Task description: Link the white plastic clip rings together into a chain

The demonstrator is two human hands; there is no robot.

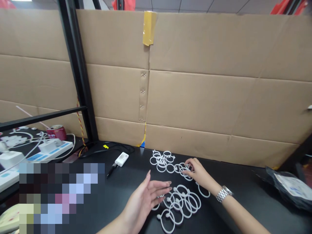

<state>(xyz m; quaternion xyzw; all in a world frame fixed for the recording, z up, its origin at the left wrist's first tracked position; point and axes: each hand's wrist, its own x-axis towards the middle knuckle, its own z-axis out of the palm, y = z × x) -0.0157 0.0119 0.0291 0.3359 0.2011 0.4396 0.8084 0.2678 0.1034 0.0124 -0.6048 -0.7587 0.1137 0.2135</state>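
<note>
Thin white rings with small round knobs lie on the black tabletop in two loose groups. My left hand (146, 198) is open, palm turned to the right and thumb raised, at the left edge of the near ring group (177, 203); its fingertips cover part of a ring. At the right end of the far ring group (162, 161) is my right hand (197, 172), a metal watch (224, 193) on its wrist. Its fingers are curved and apart over a few rings, with no ring lifted. One ring (203, 192) lies partly under this hand.
A cardboard wall (207, 104) stands behind the table. To the left are a white adapter (122, 159), a power strip (52, 149), cables, a red can (56, 132) and a black metal frame (80, 71). A black plastic package (287, 188) lies at right. The lower left is pixelated.
</note>
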